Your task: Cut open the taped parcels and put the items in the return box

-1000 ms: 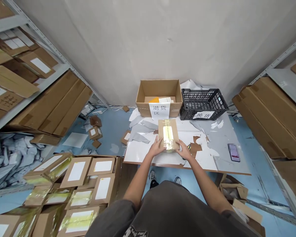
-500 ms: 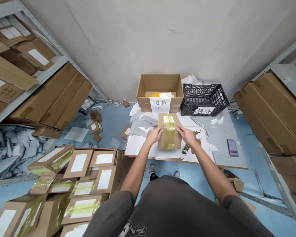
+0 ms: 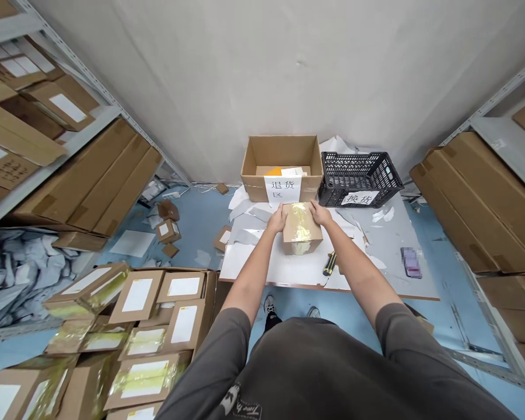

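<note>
Gripping one taped box (image 3: pixel 302 226): left hand (image 3: pixel 277 219), right hand (image 3: pixel 320 213); one cutter (image 3: pixel 329 264) nearby.

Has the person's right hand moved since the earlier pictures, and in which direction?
Yes. Judged against the open carton beside the black crate, the right hand has moved forward, away from the body and closer to that carton.

Parcel (image 3: pixel 313 231): brown, banded with yellowish tape (image 3: pixel 300 220). Carton (image 3: pixel 312 186) at the worktop's (image 3: pixel 396 254) back edge: brown, with black-on-white sign (image 3: pixel 282 191). Crate (image 3: pixel 330 196): black lattice. Cutter (image 3: pixel 329 263), front edge: black and yellow. Phone (image 3: pixel 412 262), near right edge: purple.
</note>
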A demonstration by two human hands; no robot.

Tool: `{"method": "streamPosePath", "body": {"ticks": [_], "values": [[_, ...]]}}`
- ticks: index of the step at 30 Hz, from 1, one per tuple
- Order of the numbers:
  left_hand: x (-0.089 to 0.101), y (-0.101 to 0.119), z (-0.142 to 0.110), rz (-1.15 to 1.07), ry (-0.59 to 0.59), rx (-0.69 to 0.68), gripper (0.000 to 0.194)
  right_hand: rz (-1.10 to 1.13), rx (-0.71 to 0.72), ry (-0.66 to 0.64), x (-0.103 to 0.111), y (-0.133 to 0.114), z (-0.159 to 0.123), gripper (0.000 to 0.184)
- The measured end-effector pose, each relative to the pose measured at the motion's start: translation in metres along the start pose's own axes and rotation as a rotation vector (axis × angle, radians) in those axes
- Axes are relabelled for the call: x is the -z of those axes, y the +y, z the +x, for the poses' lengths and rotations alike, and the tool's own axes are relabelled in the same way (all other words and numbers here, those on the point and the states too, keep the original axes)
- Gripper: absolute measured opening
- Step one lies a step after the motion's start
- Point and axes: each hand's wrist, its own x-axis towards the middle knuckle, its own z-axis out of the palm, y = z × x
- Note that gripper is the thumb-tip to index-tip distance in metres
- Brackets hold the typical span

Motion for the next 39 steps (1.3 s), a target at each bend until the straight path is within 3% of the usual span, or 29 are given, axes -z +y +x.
{"method": "streamPosePath", "body": {"ticks": [3,8,12,15,19,23,27,30,33,35,39], "values": [[-0.008,-0.019,-0.03,-0.077,0.094,-0.143,0.071,0.117,0.026,0.062,-0.01,0.027,-0.028,0.071],[-0.047,-0.051,-0.095,-0.148,0.02,-0.276,0.1,0.343,0.293,0.057,-0.056,0.071,-0.097,0.079],[-0.081,-0.042,-0.113,-0.16,0.099,-0.204,0.073,0.369,0.256,0.176,-0.093,0.065,-0.125,0.071],[-0.079,-0.03,-0.114,-0.113,0.173,-0.168,0.061,0.329,0.233,0.235,-0.089,0.054,-0.125,0.065],[-0.04,-0.022,-0.107,0.002,0.148,-0.159,0.057,0.188,0.263,0.171,-0.047,0.052,-0.103,0.06],[-0.005,-0.013,-0.065,0.09,0.151,-0.046,0.06,0.065,0.22,0.071,-0.016,0.042,-0.047,0.06],[-0.008,-0.018,-0.012,0.067,-0.041,0.042,0.065,0.046,0.104,-0.132,-0.032,0.023,0.01,0.063],[-0.027,-0.034,0.007,-0.002,-0.203,0.029,0.082,0.052,-0.036,-0.149,-0.057,0.017,0.029,0.071],[-0.044,-0.05,0.009,-0.023,-0.237,0.021,0.09,0.056,-0.119,-0.136,-0.073,0.022,0.03,0.077],[-0.046,-0.058,0.006,-0.022,-0.219,-0.001,0.094,0.067,-0.082,-0.115,-0.075,0.03,0.025,0.078],[-0.03,-0.072,-0.002,0.072,-0.221,-0.146,0.106,0.074,0.096,0.015,-0.072,0.053,-0.002,0.076]]}}
